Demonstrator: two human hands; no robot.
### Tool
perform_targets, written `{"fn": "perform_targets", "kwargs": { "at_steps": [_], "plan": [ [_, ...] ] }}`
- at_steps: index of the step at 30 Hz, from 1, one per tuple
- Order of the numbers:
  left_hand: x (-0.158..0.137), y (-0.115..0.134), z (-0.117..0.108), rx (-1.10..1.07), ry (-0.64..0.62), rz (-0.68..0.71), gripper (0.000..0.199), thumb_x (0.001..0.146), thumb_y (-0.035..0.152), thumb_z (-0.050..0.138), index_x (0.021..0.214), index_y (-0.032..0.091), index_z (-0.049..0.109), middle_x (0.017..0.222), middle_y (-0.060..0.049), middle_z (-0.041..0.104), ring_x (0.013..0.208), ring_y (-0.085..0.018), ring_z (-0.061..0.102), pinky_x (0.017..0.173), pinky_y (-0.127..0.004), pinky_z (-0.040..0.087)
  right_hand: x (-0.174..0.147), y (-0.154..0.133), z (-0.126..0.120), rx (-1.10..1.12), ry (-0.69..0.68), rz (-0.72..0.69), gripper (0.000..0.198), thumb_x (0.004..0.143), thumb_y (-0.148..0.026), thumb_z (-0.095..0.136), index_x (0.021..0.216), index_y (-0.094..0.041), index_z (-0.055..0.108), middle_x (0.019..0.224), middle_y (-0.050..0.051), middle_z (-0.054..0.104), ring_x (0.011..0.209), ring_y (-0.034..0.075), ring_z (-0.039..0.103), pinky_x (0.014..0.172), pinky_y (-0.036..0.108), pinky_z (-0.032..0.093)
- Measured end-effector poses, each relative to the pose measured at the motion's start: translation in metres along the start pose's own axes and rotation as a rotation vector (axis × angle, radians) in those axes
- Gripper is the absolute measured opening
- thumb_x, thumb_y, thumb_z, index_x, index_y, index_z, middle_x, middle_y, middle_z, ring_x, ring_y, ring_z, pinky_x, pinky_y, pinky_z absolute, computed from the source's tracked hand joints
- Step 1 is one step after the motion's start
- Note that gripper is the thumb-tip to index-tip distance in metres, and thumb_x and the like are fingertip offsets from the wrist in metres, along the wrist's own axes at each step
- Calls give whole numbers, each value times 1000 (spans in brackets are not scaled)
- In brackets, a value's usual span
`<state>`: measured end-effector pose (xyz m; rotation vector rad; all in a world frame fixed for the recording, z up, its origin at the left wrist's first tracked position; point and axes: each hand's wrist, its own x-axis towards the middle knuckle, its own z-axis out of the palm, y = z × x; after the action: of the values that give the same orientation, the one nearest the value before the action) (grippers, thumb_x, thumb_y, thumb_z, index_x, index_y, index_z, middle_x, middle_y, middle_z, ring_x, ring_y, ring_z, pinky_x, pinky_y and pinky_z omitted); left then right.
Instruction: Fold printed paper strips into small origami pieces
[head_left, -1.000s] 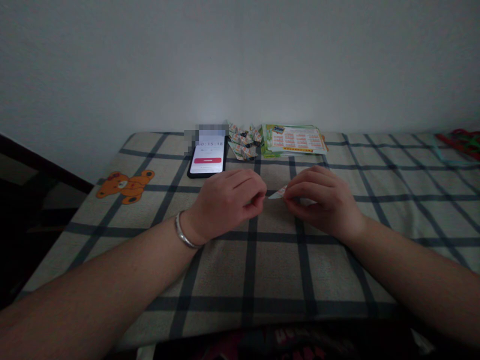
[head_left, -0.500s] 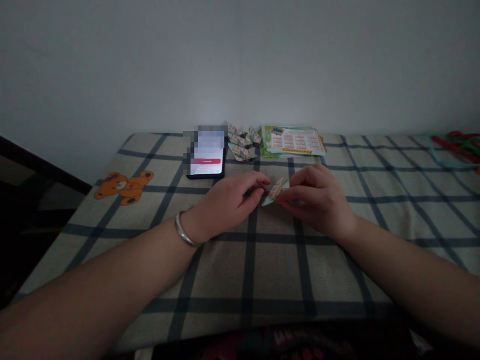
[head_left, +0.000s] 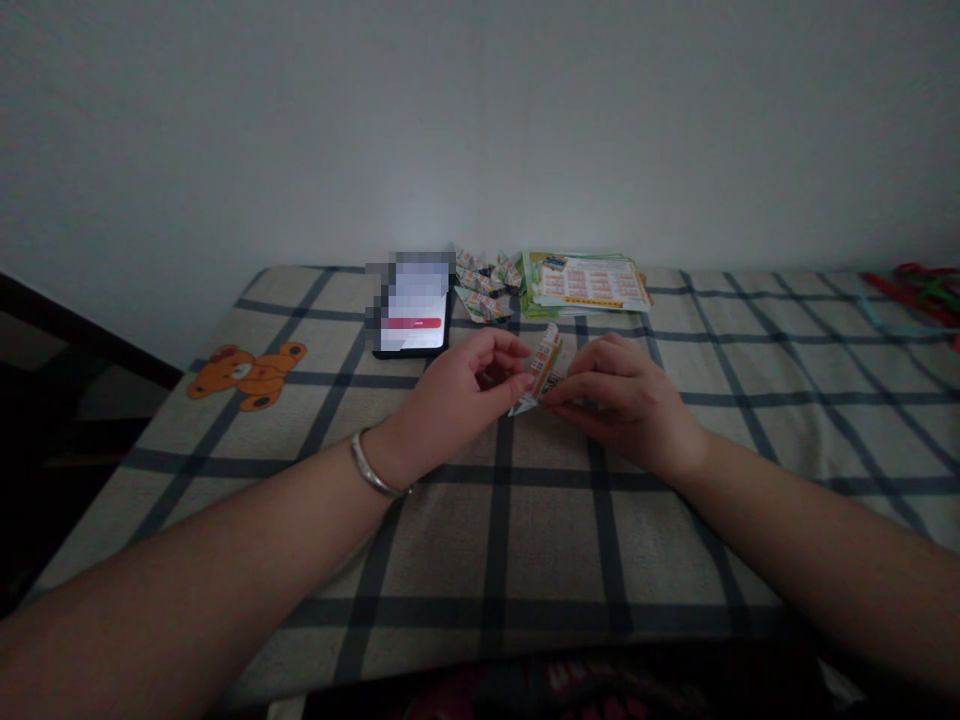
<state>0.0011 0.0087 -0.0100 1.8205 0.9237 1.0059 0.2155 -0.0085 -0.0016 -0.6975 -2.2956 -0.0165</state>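
Note:
Between my two hands is a small folded piece of printed paper, white with red print and a yellow strip. My left hand, with a silver bangle at its wrist, has its thumb and fingers closed at the paper's left side. Pinching the lower right of the paper, my right hand has its fingers curled, and part of the paper is hidden behind them. Beyond my hands lie several folded paper pieces with similar print, next to a stack of printed calendar cards.
A phone with a lit, partly blurred screen stands left of the folded pieces. An orange bear cutout is on the checked tablecloth at left. Red and green cords lie at far right. A wall rises behind the table.
The paper has turned more upright, showing more of its printed face. My left hand has closed in on its left side; my right hand has shifted slightly left.

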Motion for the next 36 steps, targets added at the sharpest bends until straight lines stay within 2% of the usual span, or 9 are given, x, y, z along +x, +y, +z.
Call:
{"fn": "perform_targets", "kwargs": {
  "at_steps": [3,6,9,13,16,22,27,31,36],
  "plan": [
    [1,0,0,-40,-19,-27,27,81,20,64,106,14,57,82,-1,66,72,-11,64,66,-24,53,0,1,2,38,-35,1,3,86,-18,66,87,-20,67,83,3,61,79,16,57,70,30,45],
    [1,2,0,17,-20,-37,30,80,19,64,109,12,59,77,1,62,68,-10,62,65,-24,52,0,1,3,60,-70,49,3,86,-17,64,87,-19,66,85,5,62,82,17,58,73,31,47],
    [0,5,0,120,4,-3,32,83,20,61,114,12,61,76,1,61,67,-10,59,65,-23,52,0,2,6,96,-83,186,7,83,-15,63,88,-19,63,87,4,62,81,17,59,72,31,49],
    [-1,8,1,221,45,51,36,85,18,59,121,14,62,83,-1,62,73,-10,60,67,-22,52,-1,4,12,241,-60,443,15,80,-19,65,92,-19,58,84,3,63,73,15,61,65,29,51],
    [-3,8,1,252,32,85,39,84,15,60,123,15,62,87,-1,62,77,-9,60,69,-20,53,-1,5,14,292,-39,551,17,80,-23,66,93,-19,57,79,1,65,64,13,58,56,26,48],
    [-5,8,0,363,17,200,38,82,13,59,120,17,62,89,0,62,76,-9,60,68,-21,53,-1,6,12,264,-69,589,11,81,-23,63,91,-18,66,74,1,68,58,11,56,51,24,44],
    [-5,11,-2,461,28,276,37,79,9,61,116,17,64,87,1,63,80,-11,60,80,-26,50,0,6,11,307,-98,596,12,80,-23,64,92,-19,67,72,0,68,56,11,57,50,23,44],
    [-5,10,-1,379,-11,252,35,84,15,60,118,15,61,84,1,61,77,-11,60,77,-26,50,-1,7,11,406,-107,610,14,81,-25,64,93,-19,66,79,2,71,63,13,61,55,25,48],
    [-6,8,-1,305,-90,183,43,84,18,60,127,16,54,85,1,61,78,-12,60,78,-29,50,0,14,11,577,-89,633,10,83,-28,63,89,-21,65,85,4,73,76,17,68,69,32,56]
  ]
}}
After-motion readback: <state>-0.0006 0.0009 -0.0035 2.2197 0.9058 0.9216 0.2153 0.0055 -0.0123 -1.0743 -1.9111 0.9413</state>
